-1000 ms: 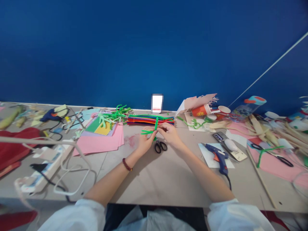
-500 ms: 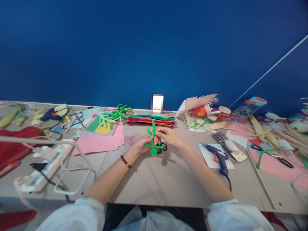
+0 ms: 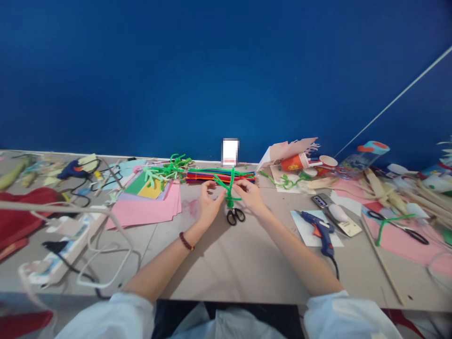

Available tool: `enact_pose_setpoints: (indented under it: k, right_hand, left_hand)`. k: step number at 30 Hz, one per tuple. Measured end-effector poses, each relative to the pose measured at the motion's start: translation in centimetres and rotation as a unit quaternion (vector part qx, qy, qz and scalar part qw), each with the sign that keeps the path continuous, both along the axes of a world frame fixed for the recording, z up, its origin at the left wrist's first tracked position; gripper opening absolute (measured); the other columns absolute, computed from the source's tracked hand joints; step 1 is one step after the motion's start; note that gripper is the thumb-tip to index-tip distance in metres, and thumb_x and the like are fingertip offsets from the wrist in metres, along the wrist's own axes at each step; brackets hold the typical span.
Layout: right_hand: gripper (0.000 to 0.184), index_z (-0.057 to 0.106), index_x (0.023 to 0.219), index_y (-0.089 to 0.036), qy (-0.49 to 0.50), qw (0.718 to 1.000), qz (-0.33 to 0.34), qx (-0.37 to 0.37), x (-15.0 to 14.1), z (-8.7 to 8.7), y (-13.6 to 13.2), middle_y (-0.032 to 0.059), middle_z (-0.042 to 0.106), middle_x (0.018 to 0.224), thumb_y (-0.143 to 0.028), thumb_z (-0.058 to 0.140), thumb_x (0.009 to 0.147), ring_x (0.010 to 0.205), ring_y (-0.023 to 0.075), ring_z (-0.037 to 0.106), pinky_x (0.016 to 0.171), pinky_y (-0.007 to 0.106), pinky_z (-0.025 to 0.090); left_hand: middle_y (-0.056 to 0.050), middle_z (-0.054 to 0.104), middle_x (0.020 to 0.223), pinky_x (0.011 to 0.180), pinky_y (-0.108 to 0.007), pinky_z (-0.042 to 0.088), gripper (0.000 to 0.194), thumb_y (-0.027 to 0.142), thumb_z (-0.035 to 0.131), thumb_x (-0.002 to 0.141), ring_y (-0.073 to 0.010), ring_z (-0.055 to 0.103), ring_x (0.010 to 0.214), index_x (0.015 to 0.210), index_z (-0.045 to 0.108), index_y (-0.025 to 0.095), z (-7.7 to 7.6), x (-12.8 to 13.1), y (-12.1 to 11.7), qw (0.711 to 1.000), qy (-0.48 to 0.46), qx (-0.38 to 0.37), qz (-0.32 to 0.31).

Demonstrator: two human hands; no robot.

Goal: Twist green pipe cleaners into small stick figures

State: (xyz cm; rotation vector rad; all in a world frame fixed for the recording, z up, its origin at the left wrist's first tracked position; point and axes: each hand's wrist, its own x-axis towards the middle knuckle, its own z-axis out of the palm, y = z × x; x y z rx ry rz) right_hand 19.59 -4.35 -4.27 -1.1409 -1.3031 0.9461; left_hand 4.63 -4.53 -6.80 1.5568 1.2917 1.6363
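Observation:
Between my hands, a small figure twisted from green pipe cleaners (image 3: 230,194) stands upright, its thin strands spreading at the top and a round coil at the bottom. My right hand (image 3: 251,197) pinches it from the right with thumb and forefinger. From the left, the thumb of my left hand (image 3: 211,201) presses near the stem, and its bent fingers lie by the strand that slants left. Just below the coil lie scissors with black handles (image 3: 236,216). Behind the figure is a bundle of coloured pipe cleaners (image 3: 205,177).
Green pipe-cleaner pieces (image 3: 173,165) and pink paper sheets (image 3: 144,212) lie to the left, near a white power strip (image 3: 76,245). On the right are a blue glue gun (image 3: 319,226), a phone (image 3: 320,201), a wooden stick (image 3: 383,263) and another pair of scissors (image 3: 416,235).
My hands have drawn slightly apart, and the left fingers have loosened and spread. The green figure has risen and shifted a little right, uncovering the black-handled scissors.

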Motion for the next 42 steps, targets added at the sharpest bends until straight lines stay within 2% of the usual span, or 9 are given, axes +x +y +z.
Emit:
enact_pose_setpoints:
  k: [4, 9, 17, 20, 23, 27, 30, 37, 42]
  right_hand:
    - [0.023, 0.059, 0.076, -0.020, -0.016, 1.000, -0.013, 0.011, -0.5, -0.2, -0.6, 0.0028, 0.062, 0.077, -0.043, 0.062, 0.075, 0.068, 0.0148, 0.056, 0.065, 0.028, 0.047]
    - [0.023, 0.057, 0.075, -0.020, -0.028, 1.000, -0.009, 0.004, -1.2, 0.1, -1.3, 0.0011, 0.058, 0.072, -0.043, 0.059, 0.077, 0.060, 0.0126, 0.051, 0.058, 0.026, 0.044]
    - [0.025, 0.061, 0.077, -0.019, 0.044, 0.997, 0.041, -0.039, -1.5, -0.4, -1.1, -0.0008, 0.058, 0.064, -0.043, 0.064, 0.073, 0.053, 0.0114, 0.050, 0.053, 0.026, 0.042]
    - [0.019, 0.066, 0.080, -0.019, -0.020, 0.998, 0.053, 0.000, -0.7, -0.3, -0.7, 0.0022, 0.066, 0.074, -0.037, 0.063, 0.075, 0.063, 0.0143, 0.057, 0.062, 0.028, 0.046]
    - [0.013, 0.070, 0.083, -0.021, -0.144, 0.984, 0.070, 0.073, 0.3, 0.1, -0.4, 0.0041, 0.071, 0.084, -0.027, 0.059, 0.079, 0.073, 0.0169, 0.061, 0.071, 0.030, 0.046]
    - [0.016, 0.069, 0.091, -0.021, -0.242, 0.962, 0.066, 0.110, 0.8, 0.5, -0.4, 0.0046, 0.072, 0.087, -0.025, 0.056, 0.084, 0.069, 0.0162, 0.059, 0.066, 0.029, 0.044]
    - [0.016, 0.069, 0.093, -0.019, -0.287, 0.947, 0.051, 0.130, 0.9, 0.4, -0.3, 0.0064, 0.072, 0.087, -0.022, 0.056, 0.084, 0.072, 0.0177, 0.060, 0.066, 0.030, 0.045]
    - [0.020, 0.075, 0.083, -0.023, -0.283, 0.938, 0.068, 0.188, 1.7, 0.0, 0.3, 0.0058, 0.074, 0.090, -0.014, 0.058, 0.083, 0.085, 0.0204, 0.064, 0.079, 0.034, 0.048]
    - [0.020, 0.076, 0.085, -0.022, -0.230, 0.958, 0.065, 0.161, 1.7, 0.4, 0.2, 0.0067, 0.074, 0.088, -0.015, 0.057, 0.081, 0.081, 0.0197, 0.064, 0.075, 0.033, 0.049]
  left_hand:
    - [-0.004, 0.058, 0.094, 0.076, -0.029, 0.043, 0.018, 0.026, 0.066, 0.078, -0.0168, 0.055, 0.089, 0.094, 0.062, 0.021, 0.8, 0.1, -1.0, 0.995, 0.074, 0.051, -0.039]
    - [-0.003, 0.059, 0.091, 0.083, -0.031, 0.045, 0.009, 0.029, 0.063, 0.081, -0.0176, 0.057, 0.092, 0.085, 0.066, 0.021, 0.5, 0.3, -0.9, 0.996, 0.053, 0.047, -0.060]
    - [-0.004, 0.061, 0.095, 0.088, -0.034, 0.046, 0.006, 0.026, 0.064, 0.080, -0.0182, 0.059, 0.095, 0.080, 0.065, 0.020, 0.1, 0.4, -0.7, 0.997, 0.018, 0.051, -0.058]
    - [-0.006, 0.064, 0.098, 0.091, -0.037, 0.046, 0.007, 0.026, 0.062, 0.080, -0.0190, 0.060, 0.098, 0.078, 0.066, 0.020, 0.0, 0.3, -0.3, 0.996, -0.009, 0.036, -0.080]
    - [-0.007, 0.068, 0.096, 0.091, -0.037, 0.047, 0.008, 0.026, 0.062, 0.079, -0.0198, 0.062, 0.095, 0.078, 0.068, 0.020, -0.4, 0.3, 0.0, 0.992, -0.051, -0.010, -0.113]
    - [-0.006, 0.070, 0.088, 0.081, -0.033, 0.050, 0.014, 0.029, 0.062, 0.078, -0.0187, 0.063, 0.085, 0.085, 0.069, 0.019, -0.9, 0.5, 0.1, 0.983, -0.087, -0.079, -0.140]
    - [-0.006, 0.070, 0.090, 0.078, -0.031, 0.050, 0.017, 0.030, 0.061, 0.079, -0.0182, 0.063, 0.085, 0.086, 0.069, 0.018, -0.9, 0.5, 0.0, 0.982, -0.080, -0.081, -0.148]
    - [-0.009, 0.069, 0.092, 0.082, -0.034, 0.049, 0.012, 0.028, 0.061, 0.080, -0.0199, 0.063, 0.091, 0.079, 0.069, 0.018, -0.4, 0.0, 0.5, 0.988, -0.024, 0.004, -0.150]
    - [-0.008, 0.067, 0.094, 0.080, -0.032, 0.049, 0.014, 0.030, 0.061, 0.080, -0.0188, 0.063, 0.090, 0.083, 0.068, 0.018, -0.1, 0.2, 0.1, 0.986, -0.058, -0.030, -0.156]
